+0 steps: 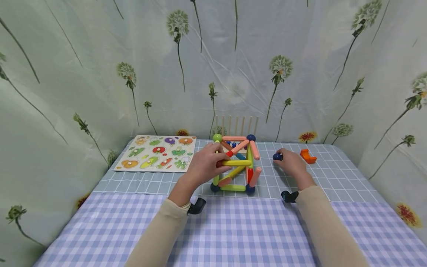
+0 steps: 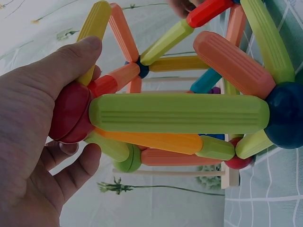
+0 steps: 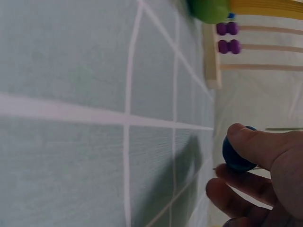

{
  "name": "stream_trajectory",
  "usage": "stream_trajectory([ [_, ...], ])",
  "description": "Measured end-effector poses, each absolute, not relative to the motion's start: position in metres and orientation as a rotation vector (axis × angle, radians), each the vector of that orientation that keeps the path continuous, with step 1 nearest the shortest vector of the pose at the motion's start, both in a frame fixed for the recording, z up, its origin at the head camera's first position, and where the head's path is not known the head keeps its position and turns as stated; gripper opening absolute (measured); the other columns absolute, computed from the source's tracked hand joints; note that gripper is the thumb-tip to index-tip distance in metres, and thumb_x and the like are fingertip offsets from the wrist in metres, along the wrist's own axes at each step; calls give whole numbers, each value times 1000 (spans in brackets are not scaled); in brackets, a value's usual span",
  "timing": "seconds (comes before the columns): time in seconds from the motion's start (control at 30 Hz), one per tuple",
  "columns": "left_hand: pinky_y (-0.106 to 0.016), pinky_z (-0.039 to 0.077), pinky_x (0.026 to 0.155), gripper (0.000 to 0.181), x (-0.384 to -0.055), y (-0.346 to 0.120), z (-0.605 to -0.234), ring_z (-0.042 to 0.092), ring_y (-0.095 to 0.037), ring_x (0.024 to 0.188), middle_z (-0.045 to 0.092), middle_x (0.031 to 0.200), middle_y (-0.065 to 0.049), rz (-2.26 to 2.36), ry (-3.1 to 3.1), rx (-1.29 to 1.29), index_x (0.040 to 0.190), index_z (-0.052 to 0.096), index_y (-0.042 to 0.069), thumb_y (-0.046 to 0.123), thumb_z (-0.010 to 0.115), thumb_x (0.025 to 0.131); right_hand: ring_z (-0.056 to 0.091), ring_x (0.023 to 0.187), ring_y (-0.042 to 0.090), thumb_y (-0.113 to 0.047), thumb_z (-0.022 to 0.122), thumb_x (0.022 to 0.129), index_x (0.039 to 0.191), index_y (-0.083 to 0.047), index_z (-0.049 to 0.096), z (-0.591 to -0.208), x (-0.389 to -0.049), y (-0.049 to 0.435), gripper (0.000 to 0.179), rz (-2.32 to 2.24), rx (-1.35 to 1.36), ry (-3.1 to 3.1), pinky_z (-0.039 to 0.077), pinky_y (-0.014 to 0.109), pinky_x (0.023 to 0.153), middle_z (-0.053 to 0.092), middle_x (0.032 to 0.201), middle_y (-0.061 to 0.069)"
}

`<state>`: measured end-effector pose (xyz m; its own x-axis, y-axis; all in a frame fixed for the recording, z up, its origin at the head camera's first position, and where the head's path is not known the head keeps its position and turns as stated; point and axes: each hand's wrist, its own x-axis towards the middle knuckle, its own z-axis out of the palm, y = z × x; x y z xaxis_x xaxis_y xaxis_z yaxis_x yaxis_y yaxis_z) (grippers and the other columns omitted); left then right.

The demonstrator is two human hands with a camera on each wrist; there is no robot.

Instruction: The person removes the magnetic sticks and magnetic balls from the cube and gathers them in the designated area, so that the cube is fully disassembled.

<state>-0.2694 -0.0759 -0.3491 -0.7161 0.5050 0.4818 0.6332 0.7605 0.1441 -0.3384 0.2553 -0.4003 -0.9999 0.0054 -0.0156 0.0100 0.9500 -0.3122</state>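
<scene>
steadying the stick frame [image 1: 233, 188] called for a light, even hold at its corner, since a hard squeeze on the red ball [image 2: 71, 113] could well have popped the joined sticks loose. the left hand [image 1: 208, 162] grasped that ball, its thumb against the yellow stick [image 2: 94, 23] and the lower fingers loosely bent. the blue ball [image 1: 277, 157] was best kept at the fingertips, so that much of its surface was free to meet a stick end. the right hand [image 1: 293, 164] pinched it between thumb and forefinger, the other fingers curled beneath, just right of the frame and near the orange block [image 1: 307, 157]. its height over the grey cloth [image 1: 328, 172] was hard to judge, though a shadow showed. both forearms reached forward.
</scene>
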Motion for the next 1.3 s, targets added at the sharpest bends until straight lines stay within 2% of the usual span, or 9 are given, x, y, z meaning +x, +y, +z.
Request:
stream_trajectory([
  [0.23, -18, 40, 59, 24, -270, -75, -350, 43, -9, 84, 50, 90, 9, -429, -2533, -868, 97, 77, 25, 43, 81, 82, 59, 106, 40, -32, 66, 96, 135, -2, 55, -405, -349, 254, 51, -440, 47, 3058, 53, 54, 87, 60, 128, 27],
  [0.53, -18, 40, 60, 24, -271, -75, -351, 43, -9, 84, 50, 90, 9, -431, -2530, -867, 97, 77, 25, 43, 81, 82, 54, 115, 43, -32, 65, 97, 139, -1, 51, -413, -356, 252, 54, -429, 122, 3022, 51, 60, 91, 54, 135, 29],
  [0.8, -19, 40, 59, 23, -271, -75, -350, 43, -10, 84, 50, 90, 8, -446, -2537, -861, 97, 78, 24, 40, 82, 81, 55, 110, 42, -35, 65, 96, 140, -3, 49, -413, -354, 249, 58, -444, 169, 3059, 52, 58, 89, 51, 133, 30],
  [1.0, -18, 40, 58, 23, -271, -75, -350, 43, -10, 84, 49, 89, 8, -449, -2546, -858, 96, 77, 24, 40, 82, 81, 54, 112, 41, -36, 61, 97, 142, -6, 47, -400, -342, 242, 56, -511, 174, 3153, 53, 55, 86, 45, 137, 29],
  [1.3, -19, 40, 59, 24, -270, -74, -349, 43, -10, 84, 50, 90, 8, -449, -2549, -861, 97, 77, 24, 41, 82, 82, 54, 110, 38, -31, 60, 98, 140, -8, 50, -369, -302, 215, 49, -696, 71, 3290, 52, 51, 87, 52, 130, 22],
])
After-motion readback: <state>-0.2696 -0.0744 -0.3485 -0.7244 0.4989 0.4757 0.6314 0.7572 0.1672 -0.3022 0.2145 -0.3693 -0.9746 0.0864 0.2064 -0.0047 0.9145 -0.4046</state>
